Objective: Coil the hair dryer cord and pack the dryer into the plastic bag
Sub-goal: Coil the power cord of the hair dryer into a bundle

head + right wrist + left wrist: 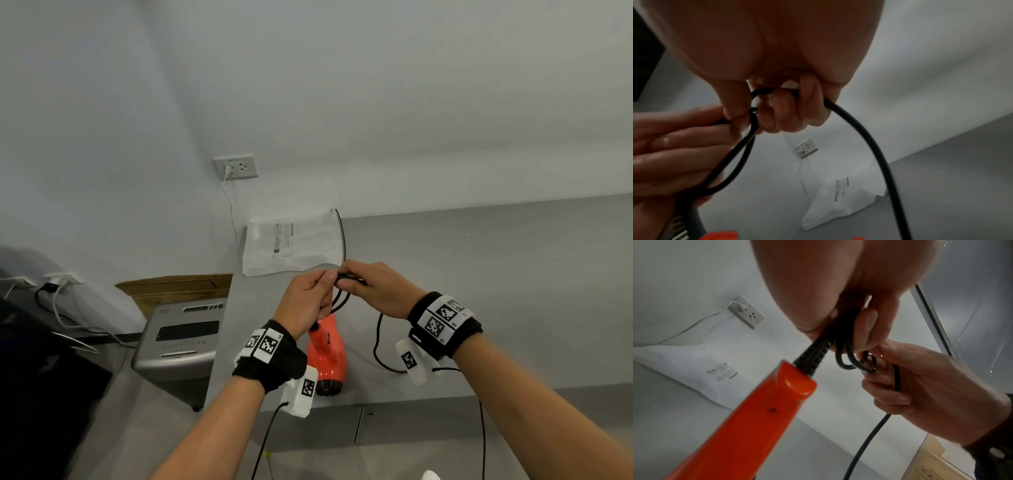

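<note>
Black cord (342,301) loops pinched between both raised hands, left hand (305,301) meeting right hand (376,287) above the orange dryer (327,356) near the countertop's (513,274) left edge.

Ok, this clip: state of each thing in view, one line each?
cord: partly coiled, a few small loops gathered, the rest trailing loose on the counter
hair dryer: lying on the counter, not bagged
plastic bag: flat on the counter by the wall, nothing in it yet
left hand: pinches the loops
right hand: grips the cord
wall socket: white cable plugged in
</note>
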